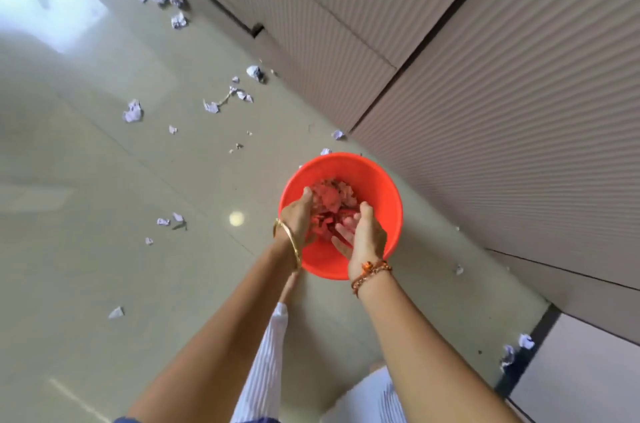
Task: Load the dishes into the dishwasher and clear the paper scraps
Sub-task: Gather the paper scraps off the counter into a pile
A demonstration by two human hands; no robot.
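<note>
An orange plastic bucket stands on the tiled floor beside the ribbed cabinets. Crumpled paper scraps fill its bottom. Both hands are inside it. My left hand, with a gold bangle on the wrist, presses on the paper pile with curled fingers. My right hand, with a beaded bracelet, is cupped palm-up with fingers apart above the pile, and scraps lie against its fingers. Loose white scraps lie scattered over the floor.
More crumpled paper lies near the cabinet handle, at the cabinet base and at the lower right. Ribbed cabinet fronts run along the right. My white-clad legs show below the arms.
</note>
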